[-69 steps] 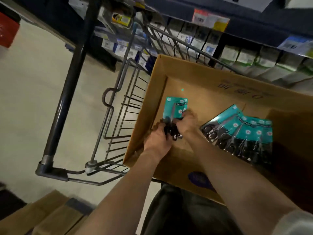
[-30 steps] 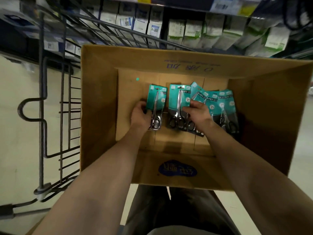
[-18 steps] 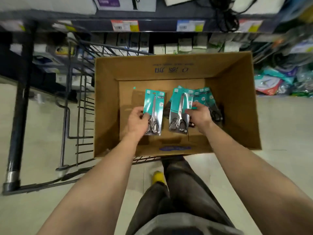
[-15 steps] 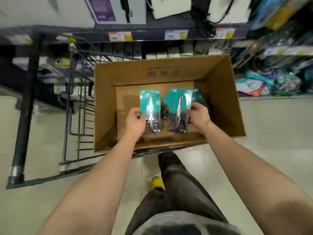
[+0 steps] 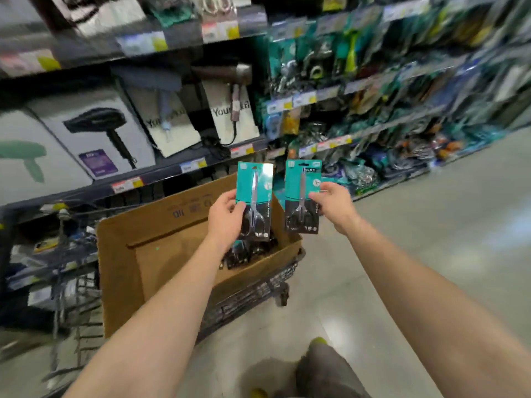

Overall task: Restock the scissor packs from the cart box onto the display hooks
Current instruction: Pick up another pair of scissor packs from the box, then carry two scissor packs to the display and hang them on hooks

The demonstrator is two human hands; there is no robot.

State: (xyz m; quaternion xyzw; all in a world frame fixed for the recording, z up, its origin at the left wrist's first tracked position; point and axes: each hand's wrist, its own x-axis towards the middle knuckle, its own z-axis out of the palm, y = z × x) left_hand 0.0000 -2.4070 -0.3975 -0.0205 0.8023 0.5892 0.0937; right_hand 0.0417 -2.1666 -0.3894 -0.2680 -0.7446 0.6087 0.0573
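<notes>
My left hand [image 5: 225, 218] grips a teal scissor pack [image 5: 254, 193] by its lower left edge, held upright above the cardboard box [image 5: 129, 254]. My right hand [image 5: 334, 206] pinches a second teal scissor pack [image 5: 301, 191] at its right edge, just past the box's right corner. Both packs are lifted clear of the box. More scissor packs [image 5: 244, 252] lie dark at the bottom of the box, partly hidden by my left forearm. Display hooks with hanging teal and green packs [image 5: 316, 61] fill the shelving to the upper right, blurred.
The box sits in a wire cart [image 5: 253, 291]. Hair dryer boxes [image 5: 94, 136] and price labels line the shelves on the left. Open floor [image 5: 431, 225] stretches to the right. My leg [image 5: 324, 372] and shoe show at the bottom.
Both hands have lifted one scissor pack each out of the box. My view has swung up and right, from the box's inside to the shelves and hooks.
</notes>
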